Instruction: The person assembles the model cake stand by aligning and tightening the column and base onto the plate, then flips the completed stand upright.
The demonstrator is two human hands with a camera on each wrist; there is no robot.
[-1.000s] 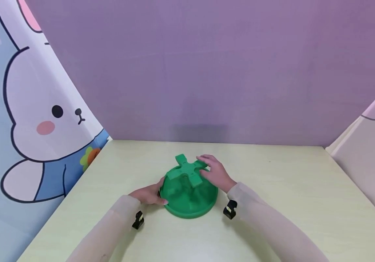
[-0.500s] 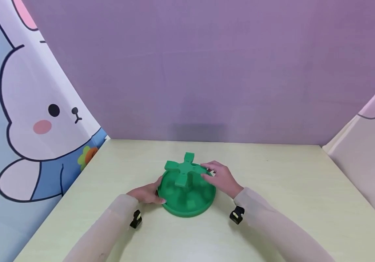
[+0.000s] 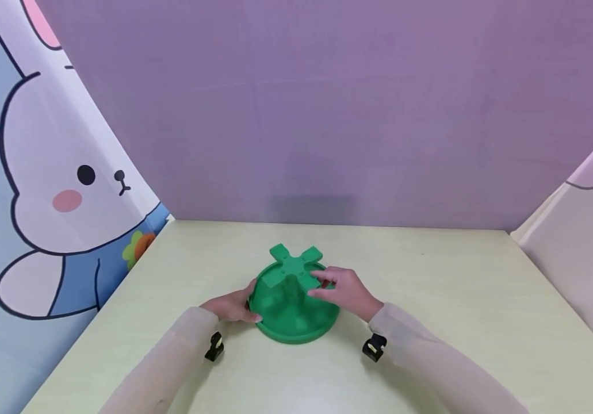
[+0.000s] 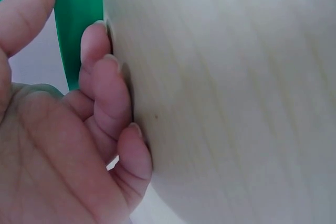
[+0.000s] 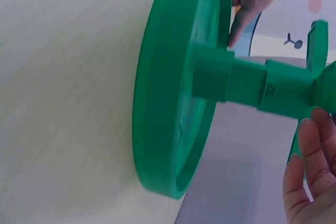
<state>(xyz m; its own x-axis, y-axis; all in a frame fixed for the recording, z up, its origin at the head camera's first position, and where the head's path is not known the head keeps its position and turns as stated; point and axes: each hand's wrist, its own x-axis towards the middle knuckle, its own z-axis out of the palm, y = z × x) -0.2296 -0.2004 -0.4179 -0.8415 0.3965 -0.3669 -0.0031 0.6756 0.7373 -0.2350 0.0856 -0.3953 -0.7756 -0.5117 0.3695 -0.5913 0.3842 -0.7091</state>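
Note:
A green round base (image 3: 296,330) with a raised rim sits on the tabletop. From its middle rises a green stepped post (image 5: 247,81), which carries a flat four-armed green cross (image 3: 292,265). On the left, my left hand (image 3: 231,306) grips the base by its rim; the left wrist view has its thumb above the rim and the other fingers curled low beside the tabletop. My right hand (image 3: 348,292) holds the cross's near right arm between thumb and fingers. In the right wrist view its bent fingers (image 5: 312,153) come up close to the cross, and the thumb is hidden.
The pale wooden table (image 3: 462,299) spreads around the base on all sides. A purple backdrop (image 3: 327,115) stands behind its far edge. Printed cloth with a cartoon rabbit (image 3: 58,190) hangs at the left, and pale cloth (image 3: 591,241) at the right.
The cross has turned clockwise as seen from above, from an X through a plus to an X again. My right hand has come nearer with its arm; the left hand keeps its grip.

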